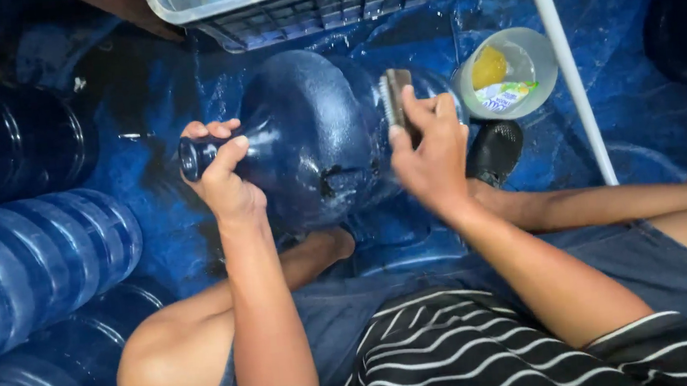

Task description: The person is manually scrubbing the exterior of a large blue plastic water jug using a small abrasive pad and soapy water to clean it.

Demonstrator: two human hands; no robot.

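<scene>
1. While the jug (306,138) lies on its side across the person's lap, over the blue floor (645,133), the scrubbing looks to be under way rather than finished: its shoulder shows a dull, speckled film, and a dark scuffed patch sits low on the body. How much of the far side is cleaned cannot be told.
2. Judging by the blue jugs stacked at the left (26,254), plenty more of the same kind may wait, though whether those are washed cannot be told.
3. Left hand (222,175): fingers curled tight around the jug's neck, thumb over the top, steadying it with the mouth pointing left.
4. Right hand (431,156): fingers closed on a small brush (393,97), held upright, its bristles facing the jug's body and touching or just beside it.
5. Near the right hand stands a cup (535,60) with a yellow sponge and a sachet in it, a black mesh object just below it, a white pole (569,74) beside it, and a crate (302,6) beyond the jug.
</scene>
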